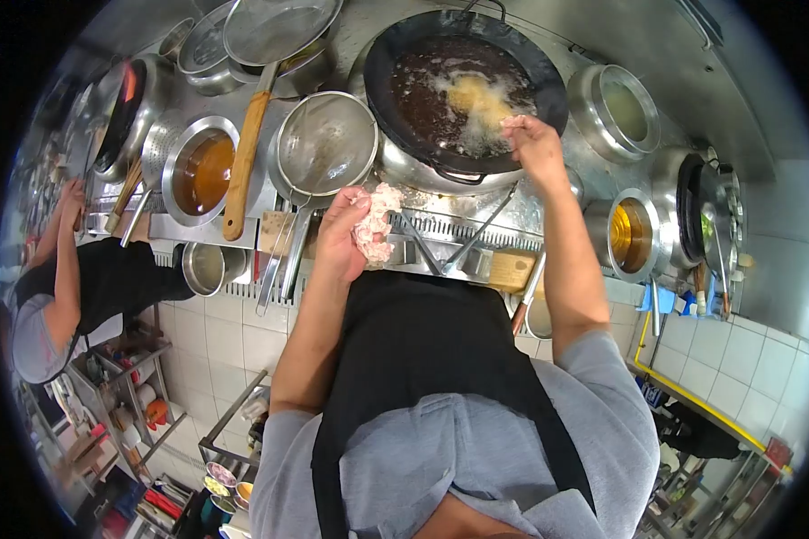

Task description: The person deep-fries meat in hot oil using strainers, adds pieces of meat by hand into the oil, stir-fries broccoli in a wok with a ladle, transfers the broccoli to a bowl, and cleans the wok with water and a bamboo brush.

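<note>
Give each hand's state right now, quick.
Left hand: closed on a pale, lumpy food mass.
Right hand: fingertips pinched on a small pale piece over the wok.

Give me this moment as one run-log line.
left hand: holds pale clump | right hand: pinches pale piece above wok | wok: golden food in bubbling oil

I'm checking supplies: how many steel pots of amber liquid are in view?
2: the left pot, beside the long wooden handle, and the right pot, beyond the right forearm. Others may be hidden under the strainers.
</note>
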The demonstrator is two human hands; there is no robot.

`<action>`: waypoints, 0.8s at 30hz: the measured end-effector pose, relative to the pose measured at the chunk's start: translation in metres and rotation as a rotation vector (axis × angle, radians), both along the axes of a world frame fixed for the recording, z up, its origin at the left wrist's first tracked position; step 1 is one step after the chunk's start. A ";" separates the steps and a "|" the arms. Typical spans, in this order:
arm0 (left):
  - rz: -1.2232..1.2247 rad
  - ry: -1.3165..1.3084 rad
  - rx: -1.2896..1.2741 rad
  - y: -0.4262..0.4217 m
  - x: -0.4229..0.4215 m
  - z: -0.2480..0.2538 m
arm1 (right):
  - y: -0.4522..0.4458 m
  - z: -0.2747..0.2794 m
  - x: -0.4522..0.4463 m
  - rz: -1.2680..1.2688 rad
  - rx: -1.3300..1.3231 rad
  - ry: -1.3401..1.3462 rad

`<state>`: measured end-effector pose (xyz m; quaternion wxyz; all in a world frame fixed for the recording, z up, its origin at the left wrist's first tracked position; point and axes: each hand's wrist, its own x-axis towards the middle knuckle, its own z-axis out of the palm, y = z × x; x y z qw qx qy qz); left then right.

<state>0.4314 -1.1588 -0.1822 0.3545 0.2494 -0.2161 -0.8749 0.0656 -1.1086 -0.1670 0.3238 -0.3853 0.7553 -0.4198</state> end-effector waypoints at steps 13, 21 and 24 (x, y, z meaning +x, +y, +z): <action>-0.022 -0.044 -0.047 0.002 -0.008 0.009 | 0.006 0.068 0.126 0.404 -0.168 -0.054; -0.086 -0.181 -0.149 0.009 -0.001 -0.001 | 0.018 0.067 0.139 0.292 -0.191 -0.366; -0.055 -0.144 -0.043 0.006 0.002 0.008 | 0.023 0.070 0.113 0.227 -0.310 -0.557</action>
